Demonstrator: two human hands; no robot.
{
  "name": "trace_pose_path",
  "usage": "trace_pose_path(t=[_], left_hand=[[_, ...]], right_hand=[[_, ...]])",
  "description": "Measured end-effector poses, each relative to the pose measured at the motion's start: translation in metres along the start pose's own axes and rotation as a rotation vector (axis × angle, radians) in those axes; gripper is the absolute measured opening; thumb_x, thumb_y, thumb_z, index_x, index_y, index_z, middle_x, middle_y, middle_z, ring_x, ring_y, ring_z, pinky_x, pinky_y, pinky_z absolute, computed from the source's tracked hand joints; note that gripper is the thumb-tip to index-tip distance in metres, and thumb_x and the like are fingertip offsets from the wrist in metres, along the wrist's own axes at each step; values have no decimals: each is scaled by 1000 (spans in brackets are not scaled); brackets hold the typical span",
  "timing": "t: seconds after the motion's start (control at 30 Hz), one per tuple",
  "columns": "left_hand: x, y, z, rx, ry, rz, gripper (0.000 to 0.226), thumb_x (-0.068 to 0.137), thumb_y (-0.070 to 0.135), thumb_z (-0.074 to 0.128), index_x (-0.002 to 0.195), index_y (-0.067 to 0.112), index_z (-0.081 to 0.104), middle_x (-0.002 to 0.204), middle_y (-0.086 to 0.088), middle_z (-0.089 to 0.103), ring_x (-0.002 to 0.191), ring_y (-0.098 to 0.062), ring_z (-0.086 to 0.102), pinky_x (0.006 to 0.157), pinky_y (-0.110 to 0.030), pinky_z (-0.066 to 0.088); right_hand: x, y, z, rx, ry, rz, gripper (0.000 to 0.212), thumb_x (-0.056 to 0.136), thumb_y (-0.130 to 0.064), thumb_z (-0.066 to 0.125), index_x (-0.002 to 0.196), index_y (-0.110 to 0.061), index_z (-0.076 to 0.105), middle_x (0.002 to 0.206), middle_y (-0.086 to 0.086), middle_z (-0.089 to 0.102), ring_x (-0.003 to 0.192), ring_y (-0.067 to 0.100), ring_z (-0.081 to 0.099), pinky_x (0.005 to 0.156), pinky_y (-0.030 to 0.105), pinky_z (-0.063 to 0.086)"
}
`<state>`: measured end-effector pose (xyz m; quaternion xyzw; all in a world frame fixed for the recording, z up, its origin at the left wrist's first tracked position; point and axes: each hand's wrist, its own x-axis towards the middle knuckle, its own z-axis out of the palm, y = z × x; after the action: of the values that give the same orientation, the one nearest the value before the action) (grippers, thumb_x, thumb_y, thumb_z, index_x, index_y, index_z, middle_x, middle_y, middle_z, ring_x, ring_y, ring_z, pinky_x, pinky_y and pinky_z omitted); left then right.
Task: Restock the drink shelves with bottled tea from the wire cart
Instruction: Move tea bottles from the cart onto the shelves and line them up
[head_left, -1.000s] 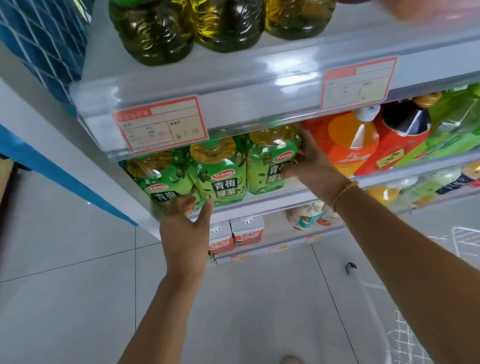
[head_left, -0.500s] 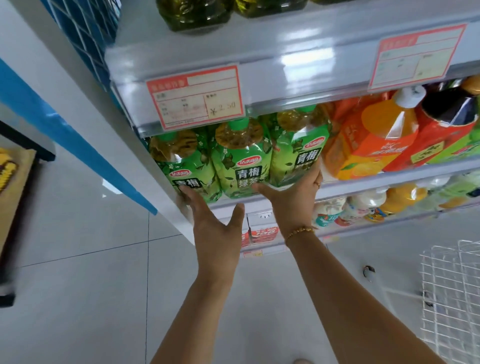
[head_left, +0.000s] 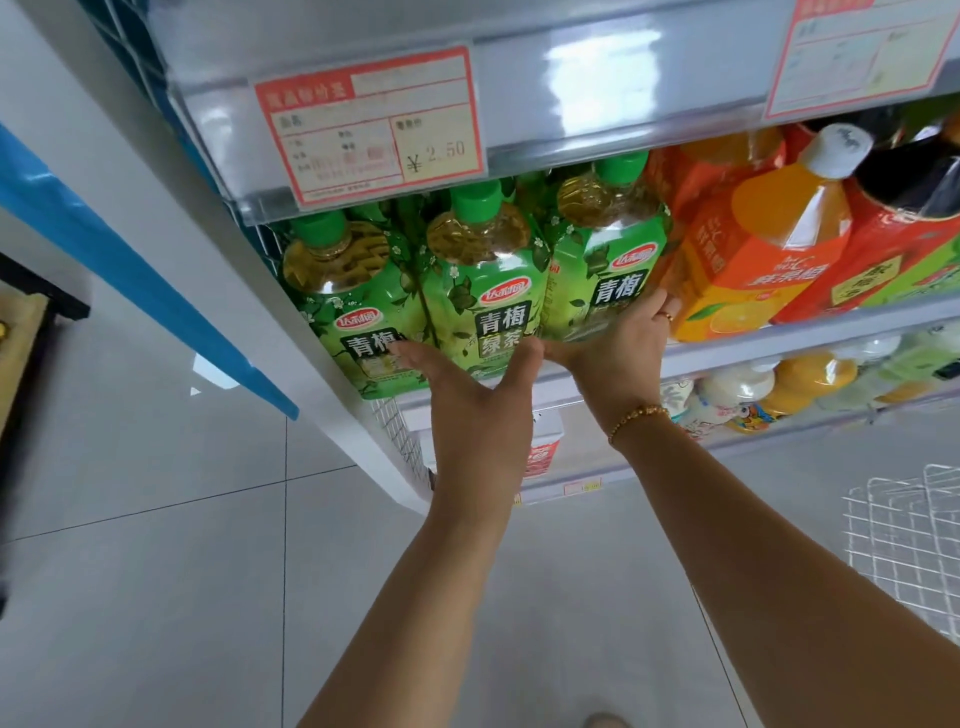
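**shelfnoob:** what step is this? Starting at the left, the left tea bottle (head_left: 353, 317) is standing at the shelf end. The left hand (head_left: 467, 395) is laying straight, spread fingers on its label, not wrapping around anything.

**aisle9:** looks like she's facing up the row to me, not loading. The middle tea bottle (head_left: 485, 291) is sitting just above where the two thumbs are meeting. The right hand (head_left: 618, 353) is pressing flat fingers against the lower part of the right tea bottle (head_left: 602, 260), just beside the orange juice bottle (head_left: 769, 234). Nothing's being gripped, both hands are loose and unclenched.

**shelfnoob:** so all three are shelved?

**aisle9:** yep, they're sitting side by side at the shelf edge (head_left: 779, 338), at the fingertips rather than inside any grasp. I'm guessing the next move is nudging them back into line, then reaching for the wire cart (head_left: 904, 540) at far right. Can't tell what's in it.
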<state>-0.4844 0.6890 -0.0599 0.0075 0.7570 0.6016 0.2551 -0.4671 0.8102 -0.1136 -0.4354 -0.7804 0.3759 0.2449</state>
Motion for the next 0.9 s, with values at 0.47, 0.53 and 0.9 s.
trace_pose_path(t=[0.47,0.53,0.9], left_hand=[[0,27,-5,-873,-31,-139,22,90,-2,53,76,14,56,75,5,59,82,-9,56,92,-22,42],[-1,25,-1,-849,-28,-118,21,90,-3,51,79,14,57,76,7,63,85,-7,59,95,-22,42],[-4,24,-8,-749,-15,-142,63,91,0,52,146,-5,22,146,-17,40,133,-22,43,103,-24,38]], right_hand=[[19,9,-5,-11,-32,-11,89,52,-37,89,118,-5,37,94,1,54,83,19,53,70,28,46],[15,10,-3,-29,4,-20,89,52,-38,89,117,-5,37,98,6,60,86,24,56,71,30,46],[4,0,-13,27,-34,39,83,54,-29,90,115,-6,37,92,1,53,82,22,51,73,34,48]])
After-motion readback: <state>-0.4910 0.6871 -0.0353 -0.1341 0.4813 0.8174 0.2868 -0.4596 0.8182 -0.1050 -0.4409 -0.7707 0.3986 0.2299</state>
